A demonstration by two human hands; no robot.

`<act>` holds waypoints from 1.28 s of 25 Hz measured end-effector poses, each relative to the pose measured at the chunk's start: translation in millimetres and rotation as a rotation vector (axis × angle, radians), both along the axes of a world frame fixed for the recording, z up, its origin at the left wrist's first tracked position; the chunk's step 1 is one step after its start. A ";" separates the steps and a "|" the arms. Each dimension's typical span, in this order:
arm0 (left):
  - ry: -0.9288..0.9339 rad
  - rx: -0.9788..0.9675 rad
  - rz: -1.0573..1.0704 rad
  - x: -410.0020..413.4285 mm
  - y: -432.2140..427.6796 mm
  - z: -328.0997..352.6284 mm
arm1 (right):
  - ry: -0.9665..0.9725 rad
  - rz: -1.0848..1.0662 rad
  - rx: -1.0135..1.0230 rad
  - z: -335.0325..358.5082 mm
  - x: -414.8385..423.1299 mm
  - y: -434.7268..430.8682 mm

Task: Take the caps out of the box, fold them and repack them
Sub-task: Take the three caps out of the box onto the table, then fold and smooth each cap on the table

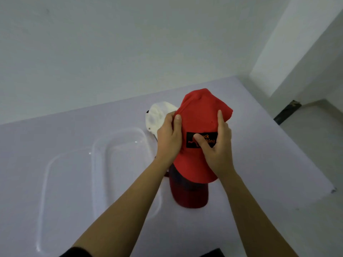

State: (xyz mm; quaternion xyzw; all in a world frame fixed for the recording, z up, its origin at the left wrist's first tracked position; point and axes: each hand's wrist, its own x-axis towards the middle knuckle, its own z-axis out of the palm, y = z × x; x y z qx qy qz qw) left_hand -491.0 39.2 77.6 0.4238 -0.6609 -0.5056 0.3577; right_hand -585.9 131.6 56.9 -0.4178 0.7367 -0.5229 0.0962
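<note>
Above the surface [259, 145], we are holding the red cap [199, 115] up in both hands, crown pointing away from us and brim hanging toward us.

- Left grip [168, 140]: we are clasping the red cap's left edge, thumb lying on the crown and fingers curling behind the fabric. Closed on the red cap.
- Right grip [217, 147]: we are pinching the red cap's right side. The thumb is pressing on the black patch [201, 140] with orange lettering, and the forefinger is stretching up along the crown. The other fingers are hiding behind the cap. Closed on the red cap.
- Lettering on the patch is partly covered by the thumb, so we are not reading it in full.

Other caps, placed relative to the red cap:
- White cap [159, 115] is lying on the surface behind and to the left, partly hidden by the left grip.
- Dark plaid cap [189, 193] is lying on the surface directly beneath, its brim sticking out toward us.

Left of the red cap, the clear box [118, 135] is sitting on the surface, with nothing showing inside it. A second clear tray [44, 182] is sitting farther left, its edge overlapping the box; we are guessing it is the lid but cannot tell.
</note>
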 end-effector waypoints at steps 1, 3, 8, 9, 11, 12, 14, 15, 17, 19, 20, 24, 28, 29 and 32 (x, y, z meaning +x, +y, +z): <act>0.004 0.004 -0.005 -23.3 2.3 -1.5 | -0.010 -0.009 0.008 -2.4 -22.1 3.1; -0.012 0.011 -0.010 -71.3 5.9 -9.3 | -0.047 -0.018 0.037 -10.2 -68.7 7.5; -0.212 0.101 -0.046 -168.8 -5.5 -53.4 | -0.126 0.052 0.201 -58.4 -175.0 -6.1; -0.268 0.128 -0.052 -178.4 -10.3 -64.1 | -0.136 0.080 0.240 -71.3 -187.6 -11.8; -0.368 0.177 -0.053 -188.4 -19.7 -81.5 | -0.162 0.125 0.317 -92.5 -201.8 -23.7; -0.410 0.199 -0.042 -193.0 -24.3 -90.1 | -0.175 0.145 0.349 -101.8 -207.2 -30.5; -0.483 0.220 -0.019 -201.3 -33.4 -102.5 | -0.179 0.172 0.389 -116.7 -213.8 -43.1; -0.521 0.213 -0.018 -204.9 -38.3 -106.1 | -0.177 0.180 0.409 -123.1 -216.8 -48.8; -0.584 0.184 -0.060 -208.2 -47.5 -111.3 | -0.159 0.193 0.463 -131.5 -222.4 -56.5; -0.626 0.155 -0.103 -205.8 -52.3 -108.8 | -0.138 0.174 0.515 -133.7 -226.8 -57.8; -0.628 0.140 -0.101 -200.7 -52.5 -104.1 | -0.130 0.155 0.517 -130.8 -226.3 -55.6; -0.470 0.058 0.031 -148.9 -27.5 -75.7 | -0.097 0.109 0.282 -107.3 -192.4 -19.7; -0.516 0.099 0.229 -61.7 11.8 -82.2 | -0.184 0.337 0.247 -106.7 -131.3 35.0; -0.572 0.147 0.250 -42.3 18.4 -91.4 | -0.247 0.405 0.327 -112.0 -120.5 42.0; -0.628 0.357 0.142 -11.8 32.6 -116.6 | -0.481 0.572 0.594 -117.5 -98.4 41.9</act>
